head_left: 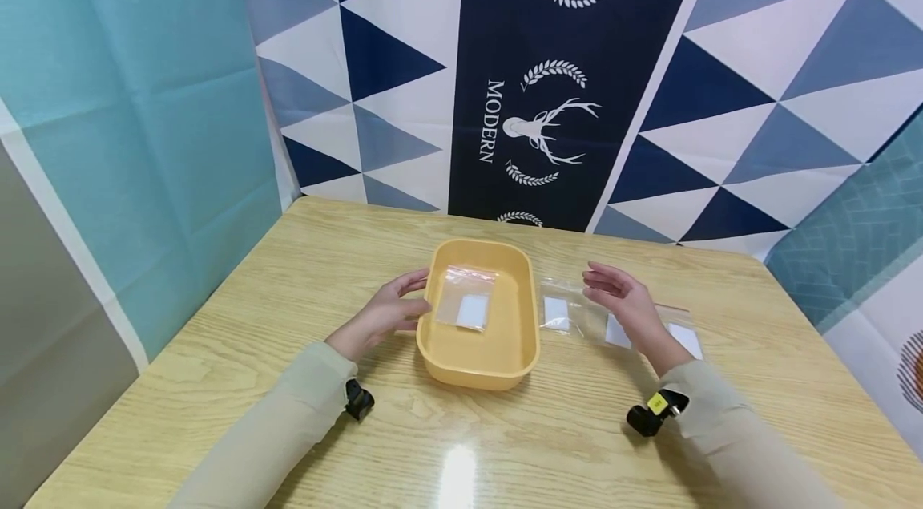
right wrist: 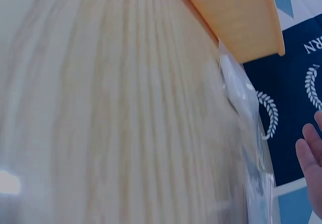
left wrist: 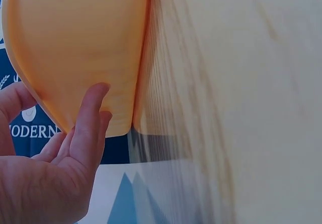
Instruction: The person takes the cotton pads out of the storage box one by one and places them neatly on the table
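Note:
A yellow-orange plastic tub [head_left: 515, 333] stands on the wooden table. Inside it lies a clear zip bag [head_left: 449, 296] with a white card in its corner. At the tub's left wall is my left hand [head_left: 382, 313], fingers spread along its side; the left wrist view shows the fingers [left wrist: 88, 126] loosely bent against or close to the wall. To the tub's right, my right hand [head_left: 626, 304] hovers with relaxed fingers and grips nothing. Beneath and beside it lie more clear zip bags [head_left: 557, 313] with white cards, partly covered by the hand and wrist.
The wooden table [head_left: 324, 445] reaches to a patterned cloth backdrop [head_left: 404, 92] behind it. A teal curtain [head_left: 166, 132] hangs at the left. Each wrist carries a small black camera [head_left: 358, 400].

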Available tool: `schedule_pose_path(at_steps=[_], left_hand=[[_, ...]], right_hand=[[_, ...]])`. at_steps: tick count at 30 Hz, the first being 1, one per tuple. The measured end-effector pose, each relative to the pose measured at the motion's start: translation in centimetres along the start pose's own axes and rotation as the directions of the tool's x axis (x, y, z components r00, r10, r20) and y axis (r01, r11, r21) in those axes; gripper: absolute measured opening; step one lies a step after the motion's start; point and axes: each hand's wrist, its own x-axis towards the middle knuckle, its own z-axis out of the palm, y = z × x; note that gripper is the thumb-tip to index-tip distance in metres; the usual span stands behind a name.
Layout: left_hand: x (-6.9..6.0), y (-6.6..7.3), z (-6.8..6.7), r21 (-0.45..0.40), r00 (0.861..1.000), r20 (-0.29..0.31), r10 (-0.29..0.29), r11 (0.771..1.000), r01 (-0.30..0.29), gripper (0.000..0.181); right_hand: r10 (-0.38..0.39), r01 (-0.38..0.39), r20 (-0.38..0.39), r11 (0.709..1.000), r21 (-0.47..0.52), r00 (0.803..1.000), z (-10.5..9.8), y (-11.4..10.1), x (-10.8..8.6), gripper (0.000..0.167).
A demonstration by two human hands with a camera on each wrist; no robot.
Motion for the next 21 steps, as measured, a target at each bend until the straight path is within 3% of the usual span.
schedule_pose_path(at_steps=[6, 21], left_hand=[[0.1, 0.1, 0.1, -0.005, 1.000, -0.013, -0.010, 1.000, 0.010, 0.066], [0.0, 0.2, 0.1, 0.010, 1.000, -0.011, -0.018, 1.000, 0.018, 0.067]], right_hand=[[0.020, -0.021, -0.013, 0.999, -0.031, 1.000, 1.7, -0.6, 1.1, 0.053], [-0.023, 0.021, 0.028, 0.998, 0.066, 0.999, 5.7, -3.3, 3.1, 0.051]])
